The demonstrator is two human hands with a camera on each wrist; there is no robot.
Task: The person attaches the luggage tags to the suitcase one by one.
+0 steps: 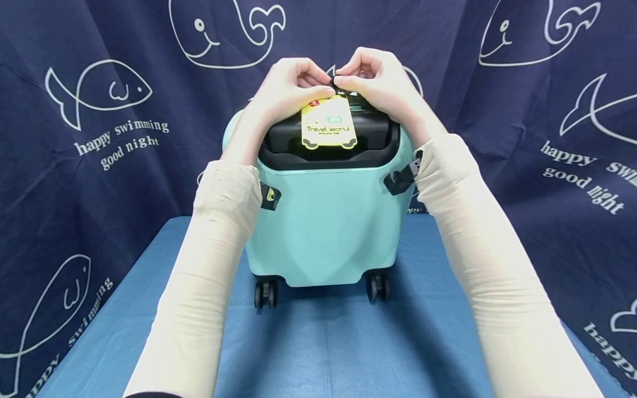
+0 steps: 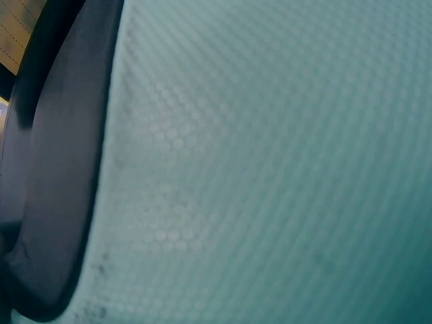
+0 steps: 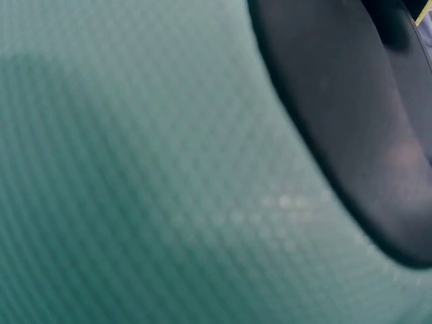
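A mint-green suitcase (image 1: 325, 221) stands upright on its black wheels in the head view. Against the black recess at its top hangs a yellow luggage tag (image 1: 328, 124), printed "Travel World". My left hand (image 1: 291, 88) and right hand (image 1: 380, 83) meet just above the tag, where thumbs and fingertips pinch its small dark strap (image 1: 334, 83). Fingers hide most of that strap. Both wrist views show mainly the textured suitcase shell (image 2: 270, 162) and the black recess trim (image 3: 337, 121), without the fingers. A sliver of the tag (image 2: 17, 30) shows at the left wrist view's corner.
Blue cloth (image 1: 318, 342) covers the table under the suitcase. Behind and at both sides hangs a navy curtain (image 1: 124, 221) with white whale and fish drawings. A small black camera mount sits at each wrist, close to the suitcase front.
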